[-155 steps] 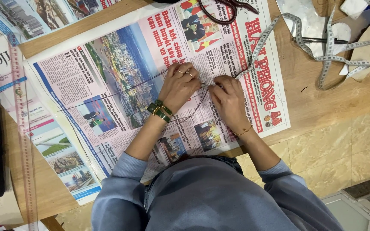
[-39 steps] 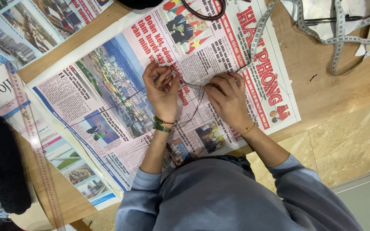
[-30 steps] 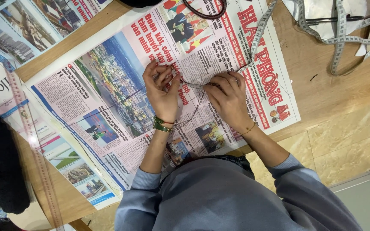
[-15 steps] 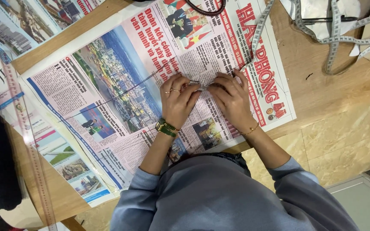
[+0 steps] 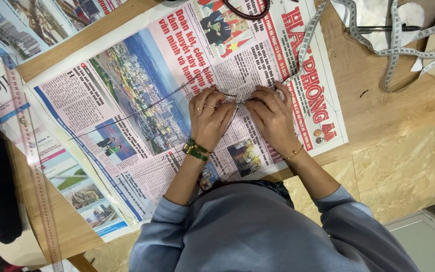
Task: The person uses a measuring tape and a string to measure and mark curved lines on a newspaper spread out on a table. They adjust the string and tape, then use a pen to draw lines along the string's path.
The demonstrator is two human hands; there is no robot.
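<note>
Both hands press flat on the newspaper sheet (image 5: 142, 126) at the table's near edge: the left hand (image 5: 208, 121) and the right hand (image 5: 273, 117) meet fingertip to fingertip, pinching a small fold where drawn pencil lines cross. I judge a crease is being formed; next it needs firm, even pressing along the line. The tape measure (image 5: 393, 50) lies far off at 2 o'clock.

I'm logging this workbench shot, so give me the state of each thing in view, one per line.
left hand: pressed on the newspaper, fingertips pinching at the crease
right hand: pressed on it too, fingertips meeting the left's
newspaper: spread flat, drawn over with pencil lines
measuring tape: loosely looped on the table
clear ruler: lying flat
</note>
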